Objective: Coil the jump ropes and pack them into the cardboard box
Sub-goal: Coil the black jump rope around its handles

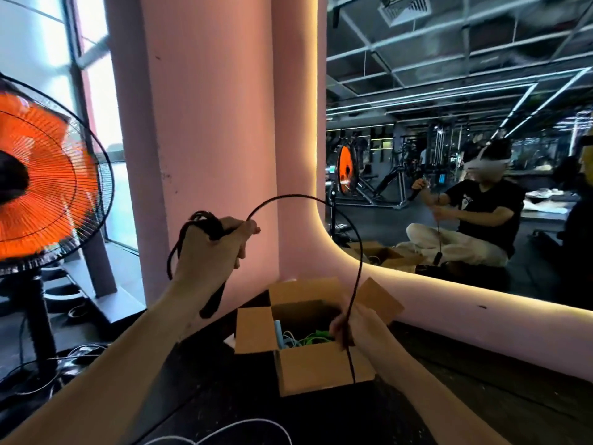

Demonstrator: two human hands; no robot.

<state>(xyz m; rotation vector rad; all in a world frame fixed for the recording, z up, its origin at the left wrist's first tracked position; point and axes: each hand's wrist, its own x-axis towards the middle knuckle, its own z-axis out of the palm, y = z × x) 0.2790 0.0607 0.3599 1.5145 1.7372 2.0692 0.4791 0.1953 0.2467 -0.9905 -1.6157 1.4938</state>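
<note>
Pink pillar (205, 123), lit wall mirror (459, 139), orange fan (41, 175), window (96, 75)

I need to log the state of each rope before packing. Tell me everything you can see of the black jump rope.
The black jump rope is a thin, dark cord, partly coiled. The left hand grips a bundle of loops, with a dark handle hanging below the wrist. From that hand the cord arches up and right, then drops to the right hand, which pinches it above the open cardboard box. Its tail runs down past the box's front.
</note>
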